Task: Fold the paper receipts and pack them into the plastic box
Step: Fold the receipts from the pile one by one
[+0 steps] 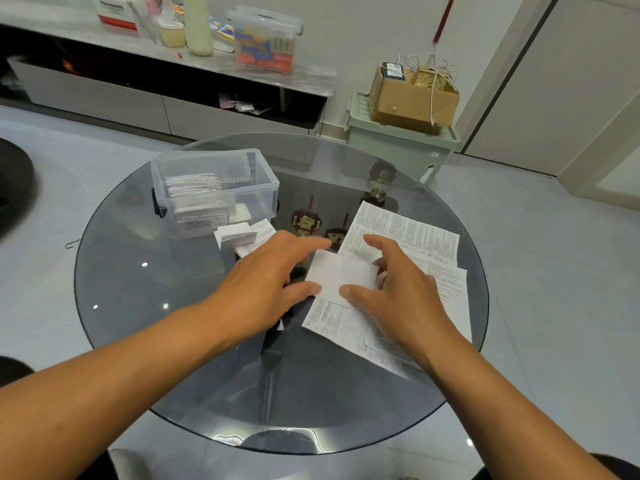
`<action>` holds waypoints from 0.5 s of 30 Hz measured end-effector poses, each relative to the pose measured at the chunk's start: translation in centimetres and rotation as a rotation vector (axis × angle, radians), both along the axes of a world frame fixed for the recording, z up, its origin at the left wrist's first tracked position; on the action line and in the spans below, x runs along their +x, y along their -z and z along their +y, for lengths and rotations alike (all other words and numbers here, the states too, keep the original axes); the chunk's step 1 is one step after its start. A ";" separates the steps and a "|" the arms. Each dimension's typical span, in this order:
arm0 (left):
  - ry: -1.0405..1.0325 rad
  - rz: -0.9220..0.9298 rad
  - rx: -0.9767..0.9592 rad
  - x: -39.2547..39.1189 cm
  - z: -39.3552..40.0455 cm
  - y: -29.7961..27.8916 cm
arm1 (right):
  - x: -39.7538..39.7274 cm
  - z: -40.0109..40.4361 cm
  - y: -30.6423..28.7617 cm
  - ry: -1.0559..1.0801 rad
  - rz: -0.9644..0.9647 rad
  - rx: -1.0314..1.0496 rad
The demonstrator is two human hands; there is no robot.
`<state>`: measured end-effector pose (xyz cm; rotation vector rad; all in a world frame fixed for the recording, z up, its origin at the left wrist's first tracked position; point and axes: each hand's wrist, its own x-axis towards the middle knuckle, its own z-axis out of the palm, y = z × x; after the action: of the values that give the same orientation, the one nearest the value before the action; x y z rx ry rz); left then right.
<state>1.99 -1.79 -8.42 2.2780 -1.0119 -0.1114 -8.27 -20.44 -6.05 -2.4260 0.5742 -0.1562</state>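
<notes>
My left hand (270, 282) and right hand (391, 289) pinch the small folded white paper receipt (341, 275) over the round smoked-glass worktop (173, 306); it looks light, limp and easily creased, so edges are best.

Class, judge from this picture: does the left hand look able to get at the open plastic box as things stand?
Probably yes. The plastic box stands open, lidless, just beyond the left hand, with only small folded receipts between, low enough to pass over.

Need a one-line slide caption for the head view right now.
Both hands crease a folded receipt on the glass table, beside the partly filled plastic box.
</notes>
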 end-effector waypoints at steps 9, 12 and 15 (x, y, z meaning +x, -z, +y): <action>0.156 -0.243 0.215 0.6 0.1 -0.3 | 0.2 -1.3 -1.2 0.087 -0.003 0.238; 0.137 -0.223 0.168 0.6 0.0 -0.1 | 0.4 -1.7 -1.6 0.136 -0.004 0.349; 0.124 -0.211 0.139 0.6 -0.1 0.2 | 0.3 -2.1 -2.1 0.148 0.022 0.385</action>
<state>2.55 -1.93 -8.60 2.3892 -1.2919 0.0081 -7.93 -22.51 -3.99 -2.0162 0.7217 -0.0722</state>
